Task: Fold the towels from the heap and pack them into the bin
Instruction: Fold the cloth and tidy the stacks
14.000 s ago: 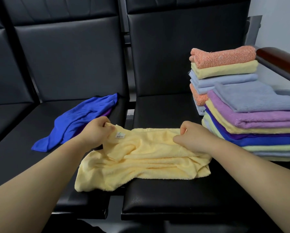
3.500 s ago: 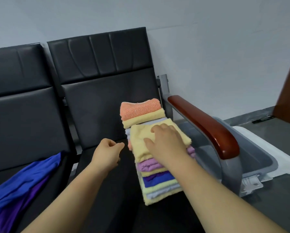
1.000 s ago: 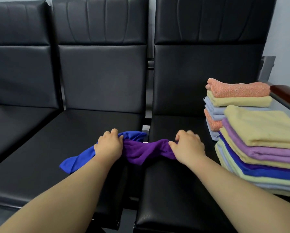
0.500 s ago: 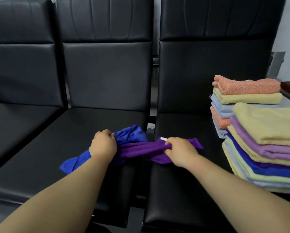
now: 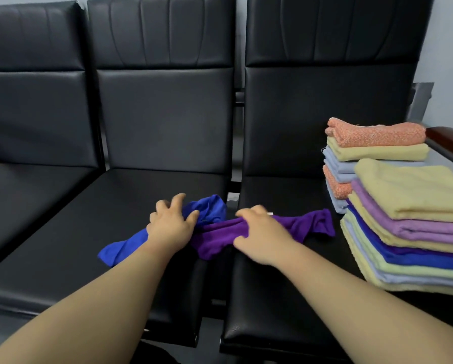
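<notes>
Folded stack at 3 o'clock is done, my left hand is open over the blue towel, and my right hand is gripping the purple towel, both unfolded.

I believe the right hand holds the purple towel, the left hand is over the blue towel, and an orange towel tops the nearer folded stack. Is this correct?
Not quite: the head view shows a yellow towel on top of the nearer stack; the orange towel tops the farther stack. The right hand holds the purple towel and the left hand is over the blue towel.
</notes>
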Available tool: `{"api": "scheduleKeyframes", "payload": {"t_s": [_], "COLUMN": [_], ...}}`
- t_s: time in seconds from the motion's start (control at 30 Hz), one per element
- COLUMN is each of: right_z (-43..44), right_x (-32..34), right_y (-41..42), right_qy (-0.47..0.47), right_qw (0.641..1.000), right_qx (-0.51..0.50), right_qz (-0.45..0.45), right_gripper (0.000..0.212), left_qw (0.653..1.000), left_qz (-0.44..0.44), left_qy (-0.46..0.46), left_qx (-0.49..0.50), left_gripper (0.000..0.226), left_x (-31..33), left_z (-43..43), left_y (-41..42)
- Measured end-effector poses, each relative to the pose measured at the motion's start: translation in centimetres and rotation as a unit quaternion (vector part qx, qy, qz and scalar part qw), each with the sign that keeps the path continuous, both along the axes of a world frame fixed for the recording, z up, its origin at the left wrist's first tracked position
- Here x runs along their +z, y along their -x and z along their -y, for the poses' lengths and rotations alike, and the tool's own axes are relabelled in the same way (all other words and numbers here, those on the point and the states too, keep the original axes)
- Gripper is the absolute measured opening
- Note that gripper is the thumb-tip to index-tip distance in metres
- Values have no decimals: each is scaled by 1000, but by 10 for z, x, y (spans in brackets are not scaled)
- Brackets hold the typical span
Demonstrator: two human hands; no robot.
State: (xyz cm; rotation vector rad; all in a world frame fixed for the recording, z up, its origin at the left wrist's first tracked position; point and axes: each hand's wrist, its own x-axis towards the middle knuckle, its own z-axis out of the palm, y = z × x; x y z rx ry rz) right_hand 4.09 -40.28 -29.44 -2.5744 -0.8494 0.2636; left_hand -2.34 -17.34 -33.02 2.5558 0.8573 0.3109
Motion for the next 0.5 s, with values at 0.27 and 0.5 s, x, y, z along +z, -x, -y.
{"api": "scheduleKeyframes", "payload": {"t_s": [0.27, 0.5], "right_z": [19, 79], "right_x": [-24, -6], "right_y": [-25, -45], "right_qy": [33, -22], "right_qw": [999, 998], "right_qx": [-17, -36], "right_qz": [9, -46], "right_gripper": [25, 14], "left_qw": [974, 981], "left_qz": [-203, -178], "left_qy": [-58, -75], "left_qx": [-84, -34], "left_gripper": [54, 73], "left_x": [0, 11], "left_z": [11, 41], "left_y": [12, 2]}}
